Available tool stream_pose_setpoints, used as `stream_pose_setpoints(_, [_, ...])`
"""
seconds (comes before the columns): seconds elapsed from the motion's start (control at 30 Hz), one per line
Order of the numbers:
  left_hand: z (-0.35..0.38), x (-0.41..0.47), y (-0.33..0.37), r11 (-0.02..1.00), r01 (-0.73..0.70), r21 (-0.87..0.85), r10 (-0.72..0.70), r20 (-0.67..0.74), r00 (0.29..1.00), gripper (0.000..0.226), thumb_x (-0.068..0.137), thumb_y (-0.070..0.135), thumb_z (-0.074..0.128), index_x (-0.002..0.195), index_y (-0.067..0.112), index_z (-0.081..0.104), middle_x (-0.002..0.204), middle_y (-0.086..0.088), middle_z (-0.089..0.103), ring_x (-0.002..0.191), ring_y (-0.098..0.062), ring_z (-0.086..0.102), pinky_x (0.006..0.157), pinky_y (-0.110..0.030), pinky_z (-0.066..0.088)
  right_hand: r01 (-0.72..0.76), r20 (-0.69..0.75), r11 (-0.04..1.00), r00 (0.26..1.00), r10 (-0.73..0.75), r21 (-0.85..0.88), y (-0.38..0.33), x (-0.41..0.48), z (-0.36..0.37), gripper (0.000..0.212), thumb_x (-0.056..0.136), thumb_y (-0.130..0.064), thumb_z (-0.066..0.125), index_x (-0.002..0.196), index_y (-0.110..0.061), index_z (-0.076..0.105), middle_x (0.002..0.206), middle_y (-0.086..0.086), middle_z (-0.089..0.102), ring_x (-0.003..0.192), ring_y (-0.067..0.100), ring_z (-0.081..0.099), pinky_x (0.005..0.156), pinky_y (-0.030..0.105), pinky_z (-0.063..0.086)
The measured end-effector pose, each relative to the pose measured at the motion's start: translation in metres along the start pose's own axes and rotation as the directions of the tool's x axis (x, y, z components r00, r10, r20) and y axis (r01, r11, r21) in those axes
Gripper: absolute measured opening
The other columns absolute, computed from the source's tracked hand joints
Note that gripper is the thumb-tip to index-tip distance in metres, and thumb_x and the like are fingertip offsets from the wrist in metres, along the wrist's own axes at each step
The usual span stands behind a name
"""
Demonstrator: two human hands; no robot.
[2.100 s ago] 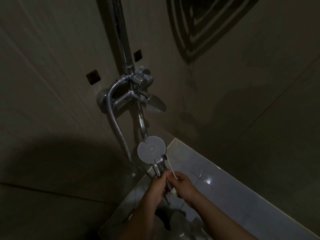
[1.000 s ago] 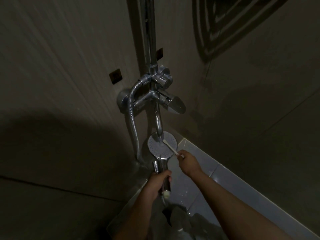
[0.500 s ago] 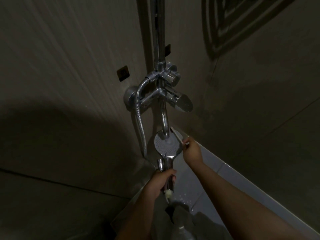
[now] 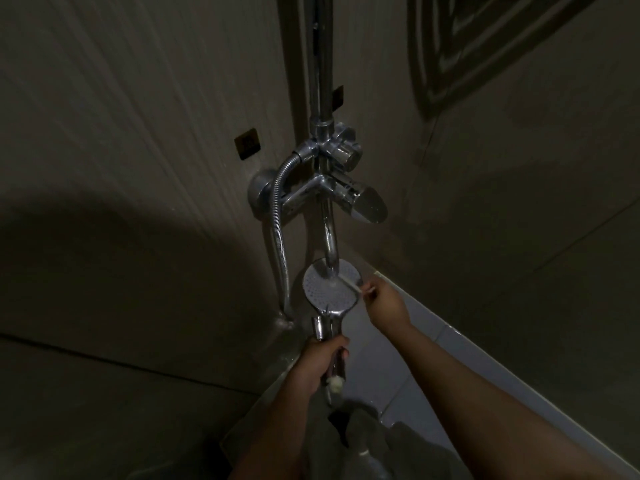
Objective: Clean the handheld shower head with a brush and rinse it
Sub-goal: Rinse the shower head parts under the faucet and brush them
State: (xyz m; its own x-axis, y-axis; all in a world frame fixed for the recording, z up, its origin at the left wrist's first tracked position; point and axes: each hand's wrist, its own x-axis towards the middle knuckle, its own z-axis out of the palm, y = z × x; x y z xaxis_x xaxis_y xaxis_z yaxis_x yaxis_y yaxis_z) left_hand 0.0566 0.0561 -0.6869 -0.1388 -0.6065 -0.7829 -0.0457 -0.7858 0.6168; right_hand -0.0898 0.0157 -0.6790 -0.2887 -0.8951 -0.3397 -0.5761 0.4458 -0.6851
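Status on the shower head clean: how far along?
Done: shower head is picked up, left hand gripping its handle, face toward the camera. In hand: right hand pinches the brush, bristle end on the face's upper right, so scrubbing looks under way. Left: rest of the scrub, then rinsing; no running water visible.

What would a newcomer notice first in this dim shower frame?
The pale round shower head at the lower centre stands out against the dark walls, its face toward the camera beneath the chrome spout. The left hand grips its handle from below while the right hand pinches a thin white brush laid across the face's right edge. Above them the shiny mixer valve catches the light.
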Motion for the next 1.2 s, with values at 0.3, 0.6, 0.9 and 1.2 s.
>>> stream_pose_setpoints(0.3, [0.002, 0.000, 0.005, 0.999, -0.023, 0.028, 0.022, 0.015, 1.000, 0.020, 0.085, 0.010, 0.060, 0.066, 0.009, 0.053, 0.044, 0.001, 0.054, 0.032, -0.007, 0.047, 0.035, -0.011, 0.034, 0.002, -0.152, 0.977, 0.988, 0.032, 0.214, 0.010, 0.002, -0.003, 0.012, 0.090, -0.004, 0.050, 0.086, -0.013, 0.056, 0.084, 0.010, 0.059, 0.080, 0.023, 0.054, 0.068, 0.028, 0.038])
stream_pose_setpoints(0.6, [0.006, 0.001, 0.002, 0.999, 0.001, 0.053, -0.002, 0.016, 1.000, 0.020, 0.085, 0.012, 0.060, 0.066, 0.010, 0.054, 0.045, 0.002, 0.053, 0.032, -0.007, 0.046, 0.034, -0.010, 0.032, 0.128, 0.101, 0.971, 0.983, -0.151, 0.204, 0.014, -0.018, 0.018, 0.015, 0.090, -0.003, 0.052, 0.084, -0.014, 0.059, 0.075, -0.008, 0.054, 0.078, 0.015, 0.054, 0.075, 0.029, 0.044])
stream_pose_setpoints(0.9, [0.004, 0.004, 0.001, 1.000, 0.003, 0.022, -0.003, 0.007, 1.000, 0.019, 0.084, 0.015, 0.062, 0.066, 0.012, 0.059, 0.046, 0.003, 0.057, 0.036, -0.009, 0.049, 0.040, -0.016, 0.037, 0.026, -0.024, 0.985, 0.999, -0.022, 0.170, 0.038, -0.008, -0.004, 0.022, 0.088, -0.008, 0.054, 0.071, -0.021, 0.053, 0.074, 0.007, 0.059, 0.071, 0.023, 0.055, 0.070, 0.035, 0.046])
stream_pose_setpoints(1.2, [0.008, 0.007, 0.005, 0.999, -0.004, 0.051, 0.003, 0.023, 1.000, 0.018, 0.085, 0.018, 0.062, 0.068, 0.012, 0.059, 0.045, 0.003, 0.058, 0.038, -0.010, 0.049, 0.042, -0.021, 0.036, 0.045, -0.112, 0.955, 0.994, -0.012, 0.292, 0.045, -0.006, -0.010, 0.020, 0.088, -0.004, 0.054, 0.073, -0.017, 0.054, 0.070, 0.005, 0.057, 0.069, 0.021, 0.055, 0.067, 0.033, 0.044])
